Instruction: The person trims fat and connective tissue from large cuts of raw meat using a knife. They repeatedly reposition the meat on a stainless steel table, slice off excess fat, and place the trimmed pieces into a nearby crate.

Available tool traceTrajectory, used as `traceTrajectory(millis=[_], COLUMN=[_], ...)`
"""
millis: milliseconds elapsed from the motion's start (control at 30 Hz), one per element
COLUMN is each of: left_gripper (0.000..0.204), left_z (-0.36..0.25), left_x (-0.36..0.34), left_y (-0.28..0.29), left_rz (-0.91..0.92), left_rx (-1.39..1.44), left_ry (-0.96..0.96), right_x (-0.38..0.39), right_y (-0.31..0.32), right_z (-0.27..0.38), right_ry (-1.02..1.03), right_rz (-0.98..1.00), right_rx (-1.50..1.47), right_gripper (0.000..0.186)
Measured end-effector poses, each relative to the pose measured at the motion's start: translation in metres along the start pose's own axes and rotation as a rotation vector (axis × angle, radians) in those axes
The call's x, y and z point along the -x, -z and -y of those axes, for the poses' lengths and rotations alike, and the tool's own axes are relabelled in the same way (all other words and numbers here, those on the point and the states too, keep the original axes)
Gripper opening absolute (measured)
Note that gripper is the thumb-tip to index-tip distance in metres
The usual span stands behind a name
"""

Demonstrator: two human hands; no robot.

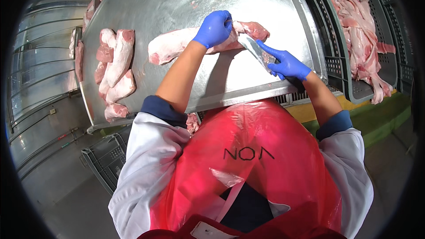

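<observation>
A long pale pork loin [170, 44] lies crosswise on the metal table, its redder end to the right. My left hand [215, 28], in a blue glove, is closed on the loin's upper side right of its middle; what its fingertips pinch is partly hidden. In my right hand [287, 64], also gloved in blue, is a knife [256, 52] with a broad blade. The index finger stretches along the blade's back while the other fingers curl around the handle. The blade's tip touches the loin close to my left hand.
Several trimmed meat pieces [118, 64] lie at the table's left. A grey crate [345, 73] with pale fatty strips [359, 35] stands to the right. The raised rim of the metal table [248, 92] runs along my red apron [248, 132]. Another crate [104, 157] sits low at left.
</observation>
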State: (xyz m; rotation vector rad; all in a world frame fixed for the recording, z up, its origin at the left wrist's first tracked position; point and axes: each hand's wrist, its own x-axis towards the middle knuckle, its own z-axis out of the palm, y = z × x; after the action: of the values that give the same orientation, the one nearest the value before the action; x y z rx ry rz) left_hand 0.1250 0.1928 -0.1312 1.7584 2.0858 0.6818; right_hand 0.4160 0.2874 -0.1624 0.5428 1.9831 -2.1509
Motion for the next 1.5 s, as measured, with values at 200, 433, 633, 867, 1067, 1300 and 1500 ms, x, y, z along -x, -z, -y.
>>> traceTrajectory(millis=[200, 433, 633, 867, 1067, 1300, 1500], left_gripper=[0.014, 0.015, 0.018, 0.012, 0.019, 0.068, 0.054], left_z=[-0.012, 0.015, 0.025, 0.022, 0.07, 0.036, 0.047], left_x=[-0.018, -0.01, -0.024, -0.023, 0.045, 0.13, 0.116], left_y=[0.011, 0.012, 0.018, 0.026, 0.071, 0.001, -0.041], left_rz=[0.028, -0.003, -0.103, -0.056, -0.244, -0.314, -0.305], left_rx=[0.15, 0.346, 0.523, 0.806, 0.943, -0.183, -0.13], left_ry=[0.117, 0.26, 0.258, 0.415, 0.569, 0.205, 0.47], right_x=[-0.083, -0.043, -0.097, -0.125, -0.038, -0.043, -0.135], right_y=[0.0, -0.007, -0.024, -0.037, -0.06, -0.037, -0.059], right_z=[0.047, 0.034, 0.034, 0.027, 0.033, 0.037, 0.028], right_ry=[0.035, -0.074, -0.011, 0.01, 0.012, -0.003, 0.303], right_rz=[-0.105, 0.006, -0.106, -0.109, -0.055, -0.348, -0.382], right_rx=[0.084, 0.119, 0.072, 0.231, 0.387, 0.2, 0.339], right_gripper=[0.073, 0.063, 0.073, 0.066, 0.068, 0.079, 0.076])
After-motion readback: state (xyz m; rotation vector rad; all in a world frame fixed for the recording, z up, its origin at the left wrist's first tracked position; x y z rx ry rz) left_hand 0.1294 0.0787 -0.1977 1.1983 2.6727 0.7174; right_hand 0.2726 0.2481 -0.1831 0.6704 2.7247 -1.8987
